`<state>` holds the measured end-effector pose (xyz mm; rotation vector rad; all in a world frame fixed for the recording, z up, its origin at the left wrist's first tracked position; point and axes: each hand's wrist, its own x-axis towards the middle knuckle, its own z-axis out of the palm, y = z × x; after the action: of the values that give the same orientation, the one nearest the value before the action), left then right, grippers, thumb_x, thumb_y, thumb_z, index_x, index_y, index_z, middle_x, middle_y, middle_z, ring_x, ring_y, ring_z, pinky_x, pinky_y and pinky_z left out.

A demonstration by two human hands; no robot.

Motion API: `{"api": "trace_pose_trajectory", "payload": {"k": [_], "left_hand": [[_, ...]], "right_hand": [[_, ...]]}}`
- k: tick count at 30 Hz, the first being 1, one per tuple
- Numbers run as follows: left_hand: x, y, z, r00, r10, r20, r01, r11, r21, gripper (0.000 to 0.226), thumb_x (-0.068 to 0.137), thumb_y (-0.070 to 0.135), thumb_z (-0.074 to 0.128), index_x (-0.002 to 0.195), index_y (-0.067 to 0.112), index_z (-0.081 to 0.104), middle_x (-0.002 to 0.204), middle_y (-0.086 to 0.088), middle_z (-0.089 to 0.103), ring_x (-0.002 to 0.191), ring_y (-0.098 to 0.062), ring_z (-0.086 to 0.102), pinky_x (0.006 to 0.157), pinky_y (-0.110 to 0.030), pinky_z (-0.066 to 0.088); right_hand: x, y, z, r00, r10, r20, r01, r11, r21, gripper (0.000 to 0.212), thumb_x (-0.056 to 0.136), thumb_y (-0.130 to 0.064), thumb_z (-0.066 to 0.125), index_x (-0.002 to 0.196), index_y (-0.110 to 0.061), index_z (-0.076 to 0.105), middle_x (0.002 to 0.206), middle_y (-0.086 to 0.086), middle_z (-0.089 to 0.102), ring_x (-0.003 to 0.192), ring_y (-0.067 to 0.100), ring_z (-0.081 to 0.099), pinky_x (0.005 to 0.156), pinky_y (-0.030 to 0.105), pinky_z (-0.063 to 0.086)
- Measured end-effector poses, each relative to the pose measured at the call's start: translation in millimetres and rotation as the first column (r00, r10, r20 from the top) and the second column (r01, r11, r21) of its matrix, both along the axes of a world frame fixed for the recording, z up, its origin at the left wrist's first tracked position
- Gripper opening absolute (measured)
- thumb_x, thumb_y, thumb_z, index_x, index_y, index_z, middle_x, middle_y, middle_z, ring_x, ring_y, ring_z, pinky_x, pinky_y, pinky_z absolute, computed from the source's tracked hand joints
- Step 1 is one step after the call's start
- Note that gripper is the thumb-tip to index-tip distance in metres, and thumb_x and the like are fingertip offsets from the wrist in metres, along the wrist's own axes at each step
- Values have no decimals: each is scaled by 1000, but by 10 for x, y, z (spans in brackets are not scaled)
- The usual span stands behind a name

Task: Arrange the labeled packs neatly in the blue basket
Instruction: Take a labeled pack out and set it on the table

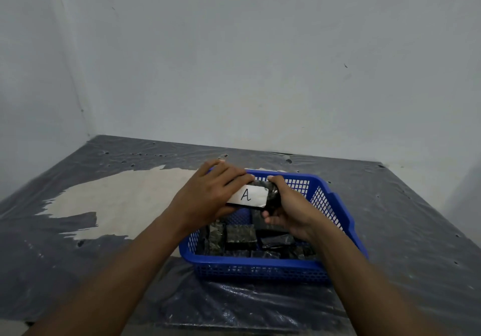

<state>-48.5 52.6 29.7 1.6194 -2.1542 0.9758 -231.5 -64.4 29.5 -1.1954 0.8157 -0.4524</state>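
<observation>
A blue plastic mesh basket (263, 265) stands on the table in front of me. Several black-wrapped packs (240, 235) lie inside it, mostly along its near side. Both hands hold one black pack with a white label marked "A" (250, 196) above the basket's far half. My left hand (210, 195) grips its left end, fingers curled over the top edge. My right hand (289, 210) grips its right end, thumb under and fingers on top. The label faces me.
The table is covered with torn dark plastic sheet (390, 205); a bare pale patch (117, 197) shows at the left. A grey wall (234, 62) rises right behind the table, with a corner at the left.
</observation>
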Motion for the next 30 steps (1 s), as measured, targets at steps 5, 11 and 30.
{"api": "trace_pose_trajectory", "payload": {"k": [5,11,30], "left_hand": [[355,342,24,949,56,-310,-79,995,-63,66,75,47,73,130,15,57,121,-3,63,107,-21,55,89,-32,40],[916,716,-244,688,360,-630,-441,897,32,62,69,42,84,121,16,62,108,-4,66,97,-23,57,77,-34,48],[1073,490,-535,408,874,-264,-583,472,662,89,84,48,61,155,15,18,152,-11,39,136,-33,39,113,-50,25]], "right_hand": [[-26,307,-44,967,109,-229,-193,903,-384,70,88,-83,29,116,-27,59,99,2,77,65,11,66,60,33,58],[-92,767,-346,855,140,-500,-511,387,-767,53,78,-85,50,92,-36,61,88,-15,67,78,0,63,65,24,55],[-82,767,-471,854,28,-520,-515,189,-836,64,81,-90,33,83,-33,61,73,-10,60,63,5,55,56,26,47]]}}
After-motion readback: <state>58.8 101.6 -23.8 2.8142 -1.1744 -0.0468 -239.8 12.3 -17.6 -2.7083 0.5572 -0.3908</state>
